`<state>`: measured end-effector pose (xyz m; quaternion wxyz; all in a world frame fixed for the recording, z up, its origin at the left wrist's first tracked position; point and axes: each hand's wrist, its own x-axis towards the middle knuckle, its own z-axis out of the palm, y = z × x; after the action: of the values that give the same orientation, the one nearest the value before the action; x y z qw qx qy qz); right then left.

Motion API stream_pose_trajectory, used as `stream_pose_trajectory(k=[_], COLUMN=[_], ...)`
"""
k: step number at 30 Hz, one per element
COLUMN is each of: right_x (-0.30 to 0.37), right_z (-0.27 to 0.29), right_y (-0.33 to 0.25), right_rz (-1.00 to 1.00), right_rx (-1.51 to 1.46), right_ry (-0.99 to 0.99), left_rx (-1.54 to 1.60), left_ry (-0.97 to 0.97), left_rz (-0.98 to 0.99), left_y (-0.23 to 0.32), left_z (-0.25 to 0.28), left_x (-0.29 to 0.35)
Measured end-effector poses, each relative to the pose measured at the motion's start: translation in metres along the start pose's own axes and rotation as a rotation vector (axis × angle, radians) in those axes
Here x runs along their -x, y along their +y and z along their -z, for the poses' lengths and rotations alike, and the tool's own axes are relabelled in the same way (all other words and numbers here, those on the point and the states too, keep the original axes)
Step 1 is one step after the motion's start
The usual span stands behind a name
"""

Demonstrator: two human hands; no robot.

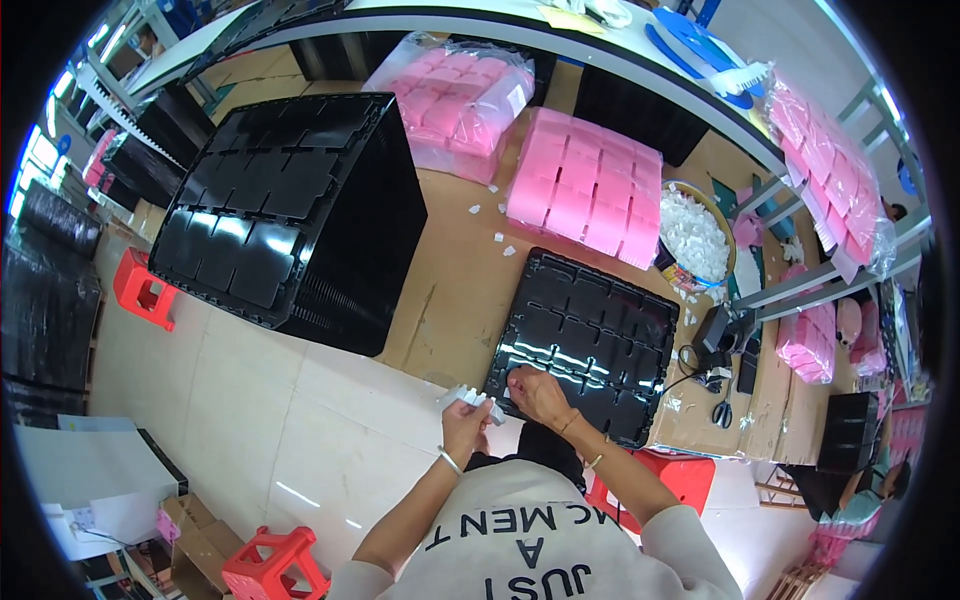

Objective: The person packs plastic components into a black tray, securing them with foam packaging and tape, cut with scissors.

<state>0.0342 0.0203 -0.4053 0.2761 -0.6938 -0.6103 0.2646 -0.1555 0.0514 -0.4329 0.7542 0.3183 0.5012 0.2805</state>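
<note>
My left hand (pixel 463 428) grips a small white strip with a notched, toothed upper edge (pixel 472 396), just off the near left corner of a black plastic tray (pixel 590 318). The tray lies flat on the cardboard-covered table and is moulded into rows of shiny compartments. Over that same corner, my right hand (pixel 541 397) is closed, its fingertips pressed together at the tray's edge. Whatever they pinch, if anything, is hidden. Behind the tray, a round tub (pixel 694 238) is heaped with small white pieces.
A tall stack of black trays (pixel 250 215) stands left. Pink moulded sheets (pixel 588 185) lie behind the tray, beside a bagged pink stack (pixel 455 100). Black scissors (pixel 722 413) and a cable lie right. Red stools (pixel 275 566) stand on the floor. A white shelf (pixel 470 20) spans the back.
</note>
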Motion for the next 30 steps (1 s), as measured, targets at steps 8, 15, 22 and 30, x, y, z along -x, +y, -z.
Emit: stream_pose_trajectory(k=[8, 15, 22, 30], right_x=[0.000, 0.003, 0.024, 0.063], right_z=[0.002, -0.001, 0.000, 0.014], right_y=[0.000, 0.003, -0.016, -0.029], right_rz=[-0.027, 0.060, 0.007, -0.312], right_rx=[-0.024, -0.038, -0.184, -1.004], right_ry=[-0.022, 0.039, 0.050, -0.117], left_rx=[-0.067, -0.109, -0.124, 0.044], left_ry=[0.028, 0.062, 0.039, -0.035], left_rz=[-0.060, -0.042, -0.051, 0.086], left_y=[-0.003, -0.005, -0.010, 0.019], left_z=[-0.002, -0.001, 0.009, 0.006], left_x=[-0.005, -0.005, -0.011, 0.029])
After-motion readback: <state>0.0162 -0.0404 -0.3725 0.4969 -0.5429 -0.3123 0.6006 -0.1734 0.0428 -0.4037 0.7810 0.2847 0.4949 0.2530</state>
